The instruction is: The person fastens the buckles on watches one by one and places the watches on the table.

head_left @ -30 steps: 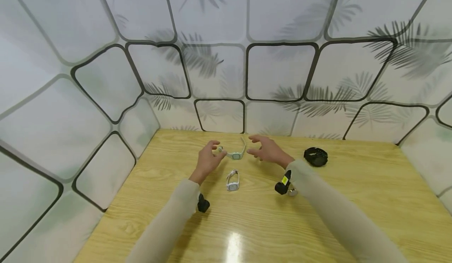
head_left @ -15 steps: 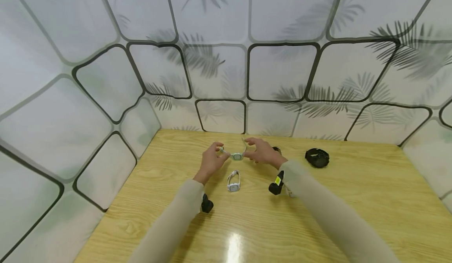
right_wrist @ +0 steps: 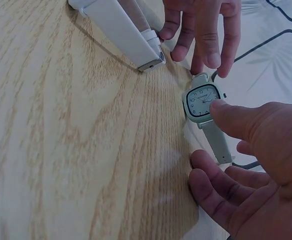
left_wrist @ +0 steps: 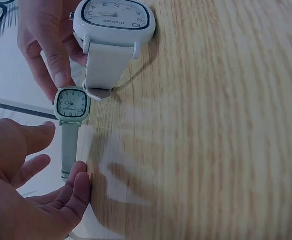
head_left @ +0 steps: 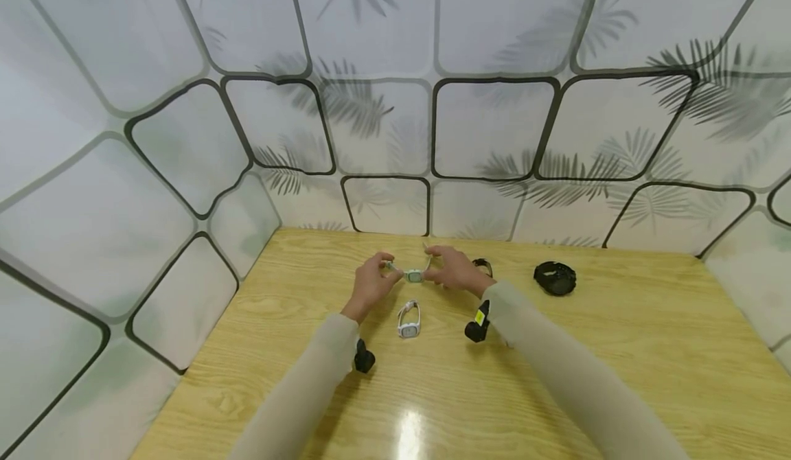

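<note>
A pale green wristwatch [head_left: 414,277] stands on its edge on the table, strap ends bent back, its square dial facing me. On its left, my left hand [head_left: 371,281] has thumb and fingers spread about the strap; the left wrist view shows a gap between thumb and strap. From the other side, my right hand [head_left: 454,268] touches the watch case with its thumb [right_wrist: 231,116], while its fingers lie around the strap end. Neither hand shows a firm pinch. Nearer to me stands a white wristwatch [head_left: 409,331], also on edge, apart from both hands.
A black wristwatch [head_left: 555,279] lies to the right on the wooden table [head_left: 593,364]. Another dark watch [head_left: 485,265] is partly hidden behind my right hand. A patterned cloth wall [head_left: 494,130] rises along the back edge, and another along the left.
My right hand has moved left, from beside the green watch to touching it. My left hand has come slightly closer. The green watch has shifted slightly left relative to the white one.
</note>
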`<act>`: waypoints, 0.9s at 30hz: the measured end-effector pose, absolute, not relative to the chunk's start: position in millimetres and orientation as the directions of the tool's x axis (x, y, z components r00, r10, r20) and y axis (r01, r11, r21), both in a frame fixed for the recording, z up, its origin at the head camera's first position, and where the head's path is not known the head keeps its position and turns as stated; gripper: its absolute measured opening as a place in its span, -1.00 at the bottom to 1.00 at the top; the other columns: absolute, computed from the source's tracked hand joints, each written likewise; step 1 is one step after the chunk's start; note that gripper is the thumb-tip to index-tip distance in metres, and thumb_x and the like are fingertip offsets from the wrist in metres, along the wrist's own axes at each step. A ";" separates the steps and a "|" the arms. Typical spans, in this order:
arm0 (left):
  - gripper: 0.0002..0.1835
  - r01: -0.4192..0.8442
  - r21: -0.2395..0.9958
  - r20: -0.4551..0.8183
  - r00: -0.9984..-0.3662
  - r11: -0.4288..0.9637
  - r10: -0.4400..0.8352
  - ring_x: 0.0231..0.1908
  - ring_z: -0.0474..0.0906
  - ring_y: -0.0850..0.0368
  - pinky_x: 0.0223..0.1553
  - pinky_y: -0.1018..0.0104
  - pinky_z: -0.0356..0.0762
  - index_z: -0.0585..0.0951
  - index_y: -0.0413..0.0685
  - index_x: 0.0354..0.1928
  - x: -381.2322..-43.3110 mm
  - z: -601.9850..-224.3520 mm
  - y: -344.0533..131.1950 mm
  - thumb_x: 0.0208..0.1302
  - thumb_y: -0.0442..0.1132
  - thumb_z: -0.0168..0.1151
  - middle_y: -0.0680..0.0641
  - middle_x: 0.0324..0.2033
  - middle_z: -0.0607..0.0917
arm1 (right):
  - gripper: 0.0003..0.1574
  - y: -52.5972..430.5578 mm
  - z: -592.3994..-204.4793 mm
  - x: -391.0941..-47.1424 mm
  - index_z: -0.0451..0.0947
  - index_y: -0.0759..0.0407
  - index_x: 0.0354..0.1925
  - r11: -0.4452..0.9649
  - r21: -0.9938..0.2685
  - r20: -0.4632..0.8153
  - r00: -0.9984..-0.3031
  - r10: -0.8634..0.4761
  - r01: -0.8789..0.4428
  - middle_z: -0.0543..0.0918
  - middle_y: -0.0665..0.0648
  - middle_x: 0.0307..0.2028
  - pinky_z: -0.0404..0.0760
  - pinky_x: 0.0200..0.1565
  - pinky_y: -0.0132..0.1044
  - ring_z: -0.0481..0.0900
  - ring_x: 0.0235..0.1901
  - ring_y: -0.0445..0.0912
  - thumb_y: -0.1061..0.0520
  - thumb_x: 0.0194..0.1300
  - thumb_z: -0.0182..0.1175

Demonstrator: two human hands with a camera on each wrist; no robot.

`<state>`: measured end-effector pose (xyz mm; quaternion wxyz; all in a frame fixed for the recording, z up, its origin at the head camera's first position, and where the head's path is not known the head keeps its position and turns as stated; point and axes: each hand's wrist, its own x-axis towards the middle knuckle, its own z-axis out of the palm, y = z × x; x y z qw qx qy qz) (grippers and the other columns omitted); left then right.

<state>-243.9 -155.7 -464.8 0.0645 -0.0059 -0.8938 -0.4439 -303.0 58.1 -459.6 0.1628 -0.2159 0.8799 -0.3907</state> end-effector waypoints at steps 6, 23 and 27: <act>-0.64 0.097 0.796 0.127 -0.992 0.598 -0.007 -0.18 0.74 -0.18 -0.11 0.01 0.71 0.66 -0.31 0.12 -247.2 -467.7 -154.7 0.34 -0.30 0.41 -0.34 0.14 0.66 | -0.13 56.8 -461.0 -305.0 0.27 0.24 0.52 0.616 -0.747 -0.125 -0.857 -0.501 -0.251 0.39 0.36 0.41 0.71 -0.32 -0.19 0.72 -0.36 -0.07 0.06 0.40 0.38; -0.75 0.117 0.786 0.130 -0.991 0.607 0.022 -0.17 0.75 -0.11 -0.22 0.15 0.71 0.74 -0.28 -0.02 -253.7 -474.4 -154.3 0.31 -0.32 0.44 -0.23 0.18 0.67 | -0.21 52.1 -469.4 -307.1 0.42 0.30 0.41 0.659 -0.687 -0.076 -0.871 -0.485 -0.307 0.42 0.36 0.40 0.49 0.26 0.09 0.72 -0.15 0.03 0.01 0.36 0.41; -0.77 0.111 0.791 0.125 -0.992 0.602 0.018 -0.18 0.75 -0.10 -0.24 0.18 0.71 0.74 -0.28 -0.04 -255.0 -474.8 -153.8 0.30 -0.33 0.45 -0.22 0.16 0.68 | -0.19 52.8 -469.6 -307.3 0.41 0.29 0.42 0.657 -0.690 -0.076 -0.872 -0.484 -0.304 0.41 0.36 0.41 0.44 0.31 0.13 0.72 -0.08 0.09 -0.01 0.36 0.42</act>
